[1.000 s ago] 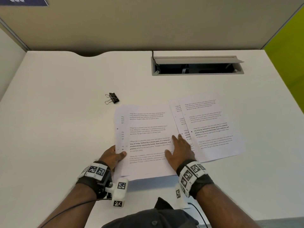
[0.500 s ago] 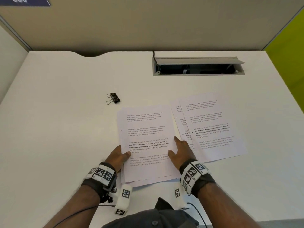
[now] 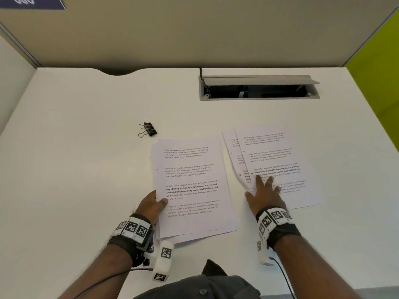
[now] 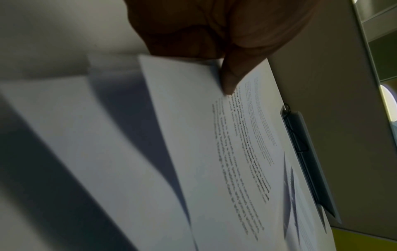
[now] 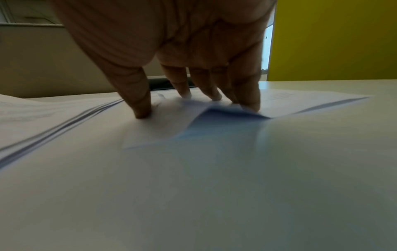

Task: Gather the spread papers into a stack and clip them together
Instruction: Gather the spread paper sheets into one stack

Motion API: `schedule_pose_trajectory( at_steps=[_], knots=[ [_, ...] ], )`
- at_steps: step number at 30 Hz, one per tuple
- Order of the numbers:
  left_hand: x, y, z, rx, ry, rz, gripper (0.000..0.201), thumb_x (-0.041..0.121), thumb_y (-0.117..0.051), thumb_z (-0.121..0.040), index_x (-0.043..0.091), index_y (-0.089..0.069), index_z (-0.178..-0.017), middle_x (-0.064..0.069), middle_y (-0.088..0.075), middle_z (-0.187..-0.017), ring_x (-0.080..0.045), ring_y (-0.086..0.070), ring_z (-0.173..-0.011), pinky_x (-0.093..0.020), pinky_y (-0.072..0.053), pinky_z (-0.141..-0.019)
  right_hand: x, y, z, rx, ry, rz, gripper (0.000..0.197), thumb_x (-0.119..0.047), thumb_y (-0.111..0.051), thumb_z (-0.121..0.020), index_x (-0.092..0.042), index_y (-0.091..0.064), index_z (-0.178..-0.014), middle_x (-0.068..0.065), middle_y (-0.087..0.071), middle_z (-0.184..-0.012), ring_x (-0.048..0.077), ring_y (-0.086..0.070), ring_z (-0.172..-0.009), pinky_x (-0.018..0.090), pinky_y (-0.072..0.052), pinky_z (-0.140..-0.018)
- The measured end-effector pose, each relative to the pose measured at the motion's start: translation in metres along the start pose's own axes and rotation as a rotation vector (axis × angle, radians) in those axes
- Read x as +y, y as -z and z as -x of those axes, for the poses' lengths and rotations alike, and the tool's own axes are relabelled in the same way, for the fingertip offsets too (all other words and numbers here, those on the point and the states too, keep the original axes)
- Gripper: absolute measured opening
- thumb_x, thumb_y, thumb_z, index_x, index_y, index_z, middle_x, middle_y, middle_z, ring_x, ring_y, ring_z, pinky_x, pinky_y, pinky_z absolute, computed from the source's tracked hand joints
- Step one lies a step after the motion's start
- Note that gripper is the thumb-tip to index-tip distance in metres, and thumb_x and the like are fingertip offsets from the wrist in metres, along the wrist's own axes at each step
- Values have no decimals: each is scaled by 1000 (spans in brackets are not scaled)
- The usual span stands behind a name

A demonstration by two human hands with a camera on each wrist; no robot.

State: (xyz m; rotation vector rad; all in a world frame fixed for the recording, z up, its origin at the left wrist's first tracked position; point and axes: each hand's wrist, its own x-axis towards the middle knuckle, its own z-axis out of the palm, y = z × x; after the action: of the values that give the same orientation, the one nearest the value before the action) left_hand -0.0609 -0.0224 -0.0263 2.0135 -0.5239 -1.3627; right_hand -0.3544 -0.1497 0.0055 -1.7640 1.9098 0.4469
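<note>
Risk begins at the left of the frame: the left hand (image 3: 152, 205) pinches the gathered stack (image 3: 192, 188) by its edge only, thumb on top, so sheets may fan out. The binder clip (image 3: 148, 129) lies untouched on the desk (image 3: 86, 147), above the stack. At lower right, the right hand (image 3: 264, 194) presses spread, straight fingers on the loose papers (image 3: 278, 156); one sheet buckles already and could crease if dragged.
</note>
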Motion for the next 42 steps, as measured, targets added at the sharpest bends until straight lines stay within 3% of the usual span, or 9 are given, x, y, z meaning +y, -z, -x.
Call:
schedule_pose_trajectory(
  at_steps=[4,8,18,23,28,30,33,37,42],
  knots=[
    [2,0,3,-2,11,23,17,29,-60,-75,26,-60,-92,-15,-68,-115,-38,-64,-102,-57,-50,-93,5,12,-2,9,27,43,55,-29,-32,-97,-28,-13,-149,11,-8,-160,41,-29,-138,49,-33,-110],
    [7,-1,4,-22,18,29,30,32,-58,-72,24,-59,-101,-13,-67,-116,-37,-64,-103,-55,-50,-94,8,41,5,102,20,-99,52,-22,-37,-94,-35,-31,-144,15,-51,-138,35,-53,-118,38,-42,-100],
    [12,-17,-2,-116,21,88,30,32,-57,-70,28,-59,-100,-11,-66,-120,-35,-64,-106,-55,-50,-95,-62,74,76,51,305,-48,64,-23,-39,-90,-36,-11,-147,12,-66,-99,29,-60,-85,36,-51,-83],
    [17,-24,4,-122,48,117,16,27,-56,-78,28,-61,-94,-17,-67,-116,-38,-64,-105,-58,-50,-93,-104,39,101,-84,474,76,68,-14,-42,-92,-23,-7,-150,11,-60,-122,28,-62,-99,37,-50,-83],
    [29,-29,19,-68,149,281,20,23,-49,-91,18,-67,-96,-20,-70,-106,-36,-67,-92,-51,-55,-86,-117,13,105,-295,562,92,70,-55,-35,-92,-24,-11,-150,6,-38,-150,30,-46,-128,40,-39,-102],
    [28,-27,19,-55,212,365,31,34,-47,-92,13,-67,-100,-19,-71,-105,-33,-67,-85,-44,-57,-74,-107,9,92,-268,528,29,69,-60,-33,-91,-27,-15,-149,0,-32,-154,25,-40,-135,40,-35,-108],
    [30,-28,19,-85,248,426,40,44,-42,-94,11,-64,-101,-15,-69,-104,-33,-64,-92,-43,-51,-81,-78,6,56,-180,389,-61,67,-52,-37,-92,-26,-13,-149,1,-12,-160,26,-15,-146,44,-20,-117],
    [33,-30,20,-115,150,287,27,22,-43,-97,8,-54,-117,-18,-65,-118,-34,-63,-99,-54,-51,-91,-36,3,18,-37,126,-64,81,-46,-49,-87,-21,-4,-149,10,7,-160,35,3,-146,53,-17,-116],
    [28,-33,15,-123,98,136,17,17,-43,-95,19,-53,-108,-18,-62,-123,-39,-60,-110,-59,-48,-96,-21,-7,11,-69,209,-186,85,-38,-54,-88,-16,-1,-150,5,13,-159,25,5,-147,44,-11,-119]
  ],
)
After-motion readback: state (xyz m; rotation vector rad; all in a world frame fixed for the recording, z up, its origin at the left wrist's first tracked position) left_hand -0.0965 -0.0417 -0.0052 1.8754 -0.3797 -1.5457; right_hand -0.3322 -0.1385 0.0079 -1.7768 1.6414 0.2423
